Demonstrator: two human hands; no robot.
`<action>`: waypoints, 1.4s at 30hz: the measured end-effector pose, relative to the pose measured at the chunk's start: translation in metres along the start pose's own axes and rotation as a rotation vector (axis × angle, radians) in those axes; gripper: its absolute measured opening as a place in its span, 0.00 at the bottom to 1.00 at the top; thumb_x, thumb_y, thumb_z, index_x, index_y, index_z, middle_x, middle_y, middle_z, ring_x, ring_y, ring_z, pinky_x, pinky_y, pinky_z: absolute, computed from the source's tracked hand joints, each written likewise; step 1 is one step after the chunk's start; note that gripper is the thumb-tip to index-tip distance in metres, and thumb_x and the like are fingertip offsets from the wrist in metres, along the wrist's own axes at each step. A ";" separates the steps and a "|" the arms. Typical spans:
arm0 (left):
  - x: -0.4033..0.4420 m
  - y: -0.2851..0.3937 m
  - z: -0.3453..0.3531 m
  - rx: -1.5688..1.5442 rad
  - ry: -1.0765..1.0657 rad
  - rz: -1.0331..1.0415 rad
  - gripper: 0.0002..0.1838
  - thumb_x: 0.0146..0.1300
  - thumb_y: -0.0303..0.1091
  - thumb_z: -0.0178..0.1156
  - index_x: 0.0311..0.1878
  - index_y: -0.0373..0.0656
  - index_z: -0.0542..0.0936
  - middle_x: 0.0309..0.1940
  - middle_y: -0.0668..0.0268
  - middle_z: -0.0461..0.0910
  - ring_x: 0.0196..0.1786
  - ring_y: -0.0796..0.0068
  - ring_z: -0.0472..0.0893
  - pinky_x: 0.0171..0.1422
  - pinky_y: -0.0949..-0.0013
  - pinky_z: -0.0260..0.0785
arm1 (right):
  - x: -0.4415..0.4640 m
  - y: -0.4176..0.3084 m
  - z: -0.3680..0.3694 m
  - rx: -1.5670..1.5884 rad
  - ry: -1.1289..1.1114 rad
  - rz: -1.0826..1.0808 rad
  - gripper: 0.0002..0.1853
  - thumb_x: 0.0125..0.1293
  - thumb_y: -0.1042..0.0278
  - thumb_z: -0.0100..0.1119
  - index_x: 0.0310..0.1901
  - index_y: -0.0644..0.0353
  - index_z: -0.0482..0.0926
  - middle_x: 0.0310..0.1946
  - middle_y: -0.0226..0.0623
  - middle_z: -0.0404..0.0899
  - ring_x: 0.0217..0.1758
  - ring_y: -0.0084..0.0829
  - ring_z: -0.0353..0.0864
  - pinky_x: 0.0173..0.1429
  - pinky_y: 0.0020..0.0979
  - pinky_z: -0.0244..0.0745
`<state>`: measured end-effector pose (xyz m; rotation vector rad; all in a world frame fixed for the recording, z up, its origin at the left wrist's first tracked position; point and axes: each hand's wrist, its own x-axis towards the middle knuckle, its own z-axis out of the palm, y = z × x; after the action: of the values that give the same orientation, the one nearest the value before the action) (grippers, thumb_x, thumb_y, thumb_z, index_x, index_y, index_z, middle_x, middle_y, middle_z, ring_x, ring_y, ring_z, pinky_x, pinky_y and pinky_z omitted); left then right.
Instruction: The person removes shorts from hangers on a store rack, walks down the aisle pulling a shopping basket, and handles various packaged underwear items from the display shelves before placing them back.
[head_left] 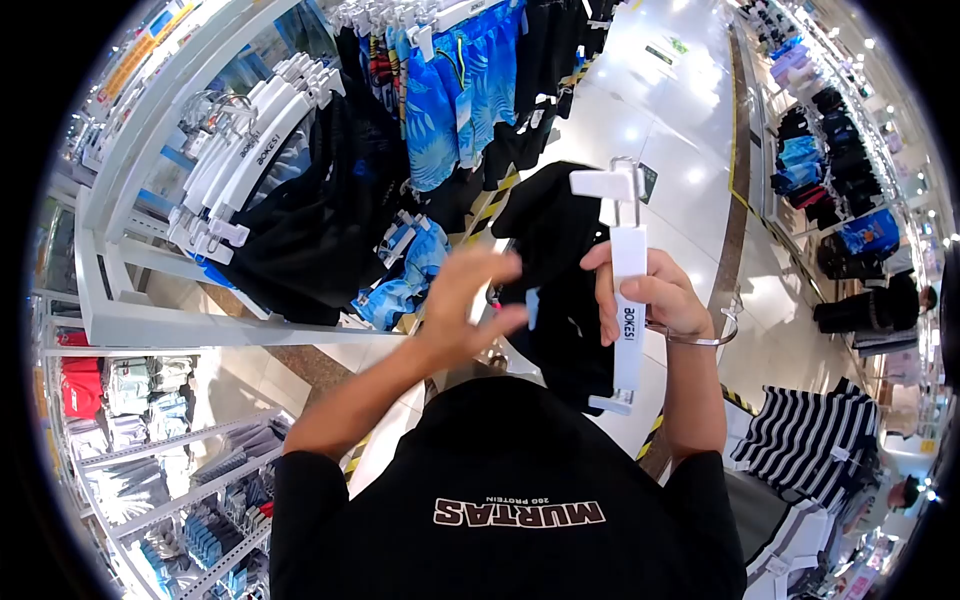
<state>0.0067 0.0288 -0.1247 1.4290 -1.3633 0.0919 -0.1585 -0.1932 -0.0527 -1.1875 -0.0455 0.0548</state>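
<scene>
Hanger [629,335] is grasped in the right hand [668,292]; the left hand [462,300], blurred, has its grip parted; if a clip [606,184] bites poorly, the black garment [565,345] could drop

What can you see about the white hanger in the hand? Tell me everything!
The white hanger looks like plastic: a long straight bar with black BOKESI lettering and a clip at its far end. It points away from the person's body, gripped around its middle by the right hand. The left hand is apart from it. A black garment is behind it; I can't tell whether it's clipped on.
</scene>
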 end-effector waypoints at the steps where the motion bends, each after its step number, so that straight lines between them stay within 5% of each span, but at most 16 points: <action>1: 0.025 -0.001 -0.003 -0.013 0.068 -0.028 0.29 0.53 0.33 0.75 0.59 0.40 0.78 0.55 0.57 0.81 0.60 0.54 0.77 0.65 0.56 0.66 | 0.001 -0.001 0.001 -0.023 -0.049 0.034 0.22 0.71 0.65 0.52 0.60 0.74 0.69 0.29 0.38 0.79 0.28 0.30 0.84 0.33 0.31 0.83; 3: 0.075 0.011 -0.016 0.025 0.043 -0.048 0.27 0.57 0.33 0.73 0.60 0.39 0.78 0.55 0.57 0.80 0.60 0.58 0.78 0.67 0.61 0.65 | 0.004 -0.005 0.005 -0.021 -0.129 0.072 0.22 0.72 0.64 0.52 0.59 0.73 0.71 0.29 0.38 0.79 0.28 0.29 0.83 0.32 0.29 0.82; 5: 0.097 0.006 -0.028 -0.322 -0.268 -0.313 0.21 0.62 0.31 0.69 0.57 0.34 0.79 0.48 0.61 0.82 0.52 0.73 0.79 0.60 0.69 0.70 | 0.006 -0.011 0.006 -0.070 -0.194 0.090 0.21 0.73 0.64 0.52 0.58 0.73 0.71 0.28 0.38 0.79 0.28 0.28 0.83 0.32 0.28 0.82; 11: 0.103 0.012 -0.026 -0.578 -0.462 -0.472 0.18 0.67 0.39 0.68 0.51 0.35 0.83 0.35 0.71 0.82 0.37 0.86 0.73 0.42 0.77 0.67 | -0.005 -0.007 0.010 -0.071 -0.184 0.130 0.20 0.76 0.59 0.50 0.54 0.71 0.74 0.24 0.38 0.80 0.26 0.26 0.83 0.32 0.26 0.80; 16: 0.094 0.031 -0.021 -0.471 -0.467 -0.425 0.18 0.66 0.39 0.68 0.51 0.36 0.84 0.33 0.67 0.83 0.36 0.84 0.75 0.42 0.74 0.68 | -0.009 -0.015 0.028 -0.292 0.073 -0.101 0.18 0.68 0.63 0.67 0.52 0.65 0.74 0.34 0.30 0.79 0.33 0.19 0.81 0.40 0.22 0.77; 22: 0.102 0.051 -0.025 -0.322 -0.423 -0.433 0.18 0.64 0.39 0.69 0.51 0.38 0.84 0.35 0.64 0.85 0.36 0.82 0.77 0.43 0.75 0.69 | -0.002 -0.013 0.048 -0.453 0.325 -0.222 0.15 0.72 0.62 0.62 0.50 0.63 0.71 0.36 0.32 0.80 0.34 0.17 0.82 0.39 0.22 0.77; 25: 0.108 0.060 -0.032 -0.212 -0.491 -0.393 0.17 0.64 0.30 0.69 0.53 0.33 0.82 0.40 0.65 0.85 0.40 0.85 0.79 0.46 0.78 0.70 | 0.001 -0.007 0.052 -0.449 0.366 -0.310 0.16 0.74 0.62 0.58 0.54 0.65 0.71 0.36 0.33 0.80 0.34 0.18 0.82 0.39 0.21 0.77; 28: 0.103 0.049 -0.027 -0.317 -0.383 -0.353 0.15 0.64 0.35 0.70 0.50 0.38 0.82 0.23 0.74 0.73 0.28 0.85 0.66 0.35 0.76 0.60 | 0.003 -0.005 0.048 -0.468 0.338 -0.296 0.17 0.76 0.61 0.56 0.56 0.66 0.71 0.36 0.34 0.80 0.34 0.19 0.82 0.39 0.22 0.77; 31: 0.105 0.052 -0.036 -0.378 -0.427 -0.402 0.13 0.65 0.32 0.69 0.48 0.38 0.77 0.22 0.76 0.65 0.28 0.86 0.61 0.34 0.77 0.56 | 0.003 -0.011 0.050 -0.443 0.317 -0.279 0.17 0.76 0.61 0.56 0.56 0.67 0.72 0.37 0.34 0.81 0.35 0.20 0.83 0.40 0.22 0.78; 34: 0.108 0.056 -0.045 -0.305 -0.472 -0.525 0.11 0.66 0.27 0.67 0.48 0.37 0.77 0.39 0.68 0.83 0.42 0.87 0.77 0.45 0.79 0.68 | 0.003 -0.012 0.056 -0.415 0.337 -0.275 0.18 0.76 0.61 0.57 0.56 0.67 0.73 0.37 0.34 0.81 0.35 0.21 0.83 0.40 0.23 0.78; 42: 0.107 0.056 -0.020 -0.406 -0.113 -0.189 0.06 0.71 0.31 0.62 0.40 0.40 0.75 0.33 0.73 0.72 0.34 0.88 0.68 0.39 0.79 0.62 | 0.006 -0.012 0.059 -0.466 0.372 -0.339 0.19 0.77 0.60 0.54 0.56 0.69 0.72 0.33 0.39 0.82 0.34 0.27 0.84 0.41 0.28 0.82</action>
<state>0.0129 -0.0120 -0.0091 1.2216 -1.2435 -0.3746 -0.1565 -0.1431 -0.0198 -1.6224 0.0729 -0.4981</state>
